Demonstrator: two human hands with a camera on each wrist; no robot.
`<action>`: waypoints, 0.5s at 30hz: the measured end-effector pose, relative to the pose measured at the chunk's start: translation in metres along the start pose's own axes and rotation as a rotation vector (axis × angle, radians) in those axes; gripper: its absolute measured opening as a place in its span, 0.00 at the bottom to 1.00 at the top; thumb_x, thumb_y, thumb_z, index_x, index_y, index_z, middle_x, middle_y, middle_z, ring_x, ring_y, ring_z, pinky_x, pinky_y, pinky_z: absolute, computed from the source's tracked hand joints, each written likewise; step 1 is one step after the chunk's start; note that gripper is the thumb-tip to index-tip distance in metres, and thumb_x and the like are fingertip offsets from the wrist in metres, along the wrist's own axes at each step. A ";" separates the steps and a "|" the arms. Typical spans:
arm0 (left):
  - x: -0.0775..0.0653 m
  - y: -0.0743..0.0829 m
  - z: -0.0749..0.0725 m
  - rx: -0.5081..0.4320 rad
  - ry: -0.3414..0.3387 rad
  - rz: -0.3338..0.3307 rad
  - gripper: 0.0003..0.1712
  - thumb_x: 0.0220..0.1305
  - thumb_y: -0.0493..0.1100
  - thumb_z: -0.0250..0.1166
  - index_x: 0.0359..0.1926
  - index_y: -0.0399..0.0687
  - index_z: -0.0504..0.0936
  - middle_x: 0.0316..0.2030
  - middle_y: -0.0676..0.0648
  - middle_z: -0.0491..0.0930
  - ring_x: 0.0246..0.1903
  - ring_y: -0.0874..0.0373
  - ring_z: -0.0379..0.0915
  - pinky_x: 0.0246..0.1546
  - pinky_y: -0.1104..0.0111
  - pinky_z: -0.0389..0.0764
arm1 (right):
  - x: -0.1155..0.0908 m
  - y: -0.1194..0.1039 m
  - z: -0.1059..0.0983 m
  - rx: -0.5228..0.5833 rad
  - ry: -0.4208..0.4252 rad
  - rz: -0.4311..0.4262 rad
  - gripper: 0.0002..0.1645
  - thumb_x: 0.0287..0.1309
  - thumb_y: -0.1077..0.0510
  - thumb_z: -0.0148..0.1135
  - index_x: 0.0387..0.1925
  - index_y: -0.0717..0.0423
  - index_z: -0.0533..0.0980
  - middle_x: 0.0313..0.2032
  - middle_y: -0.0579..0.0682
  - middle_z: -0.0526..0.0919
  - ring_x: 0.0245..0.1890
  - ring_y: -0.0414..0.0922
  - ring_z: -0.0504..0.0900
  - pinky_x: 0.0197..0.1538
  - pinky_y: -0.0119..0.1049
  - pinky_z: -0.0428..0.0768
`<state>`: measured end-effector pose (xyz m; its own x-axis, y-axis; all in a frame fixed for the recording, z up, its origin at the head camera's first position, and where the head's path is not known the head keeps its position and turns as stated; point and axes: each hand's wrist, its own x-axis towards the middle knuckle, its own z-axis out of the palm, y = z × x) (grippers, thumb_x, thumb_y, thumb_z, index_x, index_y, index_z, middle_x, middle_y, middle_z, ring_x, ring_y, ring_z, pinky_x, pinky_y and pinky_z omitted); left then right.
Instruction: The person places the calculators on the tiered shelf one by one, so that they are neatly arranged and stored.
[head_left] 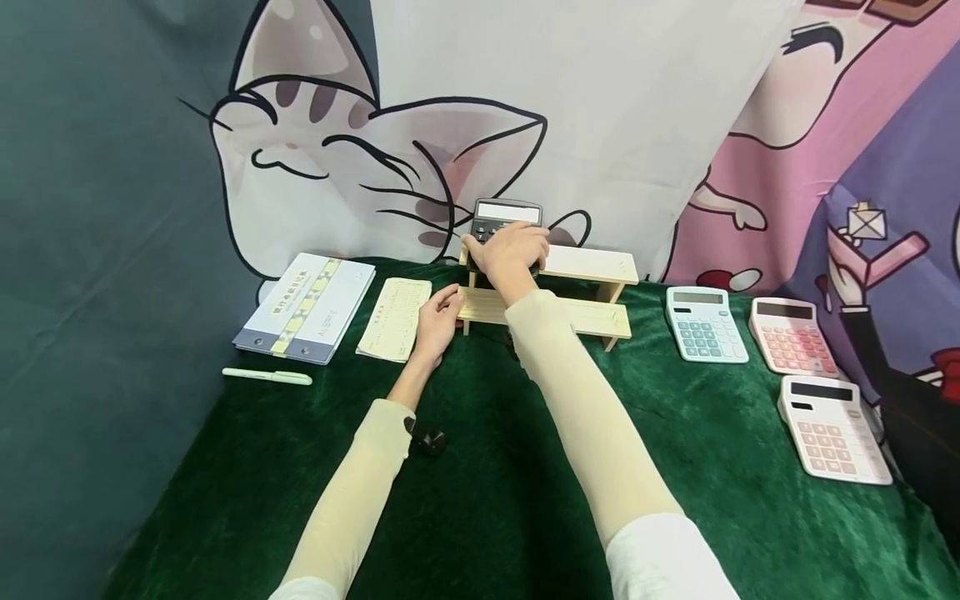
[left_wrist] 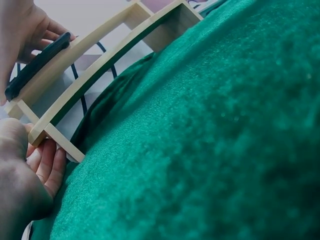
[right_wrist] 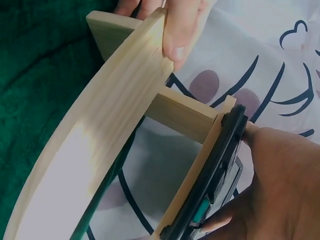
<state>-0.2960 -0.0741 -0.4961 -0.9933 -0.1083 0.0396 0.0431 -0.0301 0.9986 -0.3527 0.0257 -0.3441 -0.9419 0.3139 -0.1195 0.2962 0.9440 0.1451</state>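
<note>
A black calculator (head_left: 507, 212) lies on the left part of the upper step of a two-step wooden shelf (head_left: 588, 315). My right hand (head_left: 513, 252) grips this calculator across its body, and much of its keypad is hidden under the palm. In the right wrist view the calculator's dark edge (right_wrist: 227, 150) runs along the upper board. With my left hand (head_left: 437, 323) I hold the left end of the lower step. The thumb lies on top of the board and the fingers curl beneath it, as the left wrist view shows.
Left of the shelf lie a paper pad (head_left: 395, 319), a thick white-and-blue book (head_left: 306, 307) and a pale green pen (head_left: 267, 377). To the right are a blue calculator (head_left: 706, 325), a pink one (head_left: 792, 337) and a white-and-pink one (head_left: 835, 429). A printed curtain (head_left: 615, 108) hangs behind.
</note>
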 end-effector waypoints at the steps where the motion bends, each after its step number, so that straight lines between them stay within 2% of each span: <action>1: 0.000 0.000 0.000 0.003 -0.003 -0.001 0.25 0.75 0.47 0.58 0.67 0.41 0.73 0.57 0.41 0.80 0.46 0.57 0.77 0.35 0.75 0.81 | 0.000 0.001 0.000 0.002 0.001 -0.004 0.71 0.57 0.13 0.23 0.77 0.68 0.44 0.73 0.74 0.54 0.58 0.64 0.75 0.49 0.47 0.84; 4: 0.000 0.000 0.000 0.006 -0.005 -0.002 0.26 0.74 0.48 0.58 0.67 0.42 0.73 0.58 0.41 0.80 0.46 0.58 0.76 0.36 0.75 0.80 | 0.001 0.005 0.000 0.001 0.026 -0.025 0.72 0.56 0.12 0.23 0.76 0.69 0.47 0.71 0.74 0.57 0.54 0.63 0.77 0.46 0.46 0.85; 7: 0.000 -0.001 0.001 0.006 -0.002 -0.004 0.25 0.74 0.47 0.58 0.67 0.42 0.74 0.58 0.40 0.80 0.45 0.58 0.77 0.36 0.75 0.80 | 0.001 0.010 0.000 0.024 0.060 -0.040 0.74 0.54 0.11 0.24 0.74 0.71 0.52 0.65 0.72 0.67 0.47 0.59 0.78 0.41 0.45 0.86; 10: 0.000 -0.001 0.001 0.005 0.000 -0.009 0.25 0.74 0.46 0.58 0.67 0.41 0.74 0.57 0.41 0.80 0.43 0.59 0.77 0.35 0.75 0.80 | 0.001 0.017 -0.002 0.059 0.063 -0.060 0.72 0.55 0.11 0.23 0.73 0.70 0.55 0.58 0.69 0.71 0.43 0.55 0.78 0.39 0.44 0.85; 15: 0.000 -0.001 0.002 -0.008 0.009 -0.009 0.25 0.74 0.46 0.59 0.67 0.41 0.74 0.58 0.40 0.80 0.43 0.60 0.76 0.34 0.76 0.80 | 0.002 0.034 -0.011 0.123 0.060 -0.147 0.64 0.61 0.16 0.22 0.74 0.65 0.54 0.61 0.68 0.71 0.51 0.57 0.78 0.49 0.47 0.83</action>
<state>-0.2966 -0.0720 -0.4967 -0.9927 -0.1167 0.0298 0.0346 -0.0387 0.9987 -0.3460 0.0575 -0.3282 -0.9831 0.1688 -0.0708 0.1686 0.9856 0.0089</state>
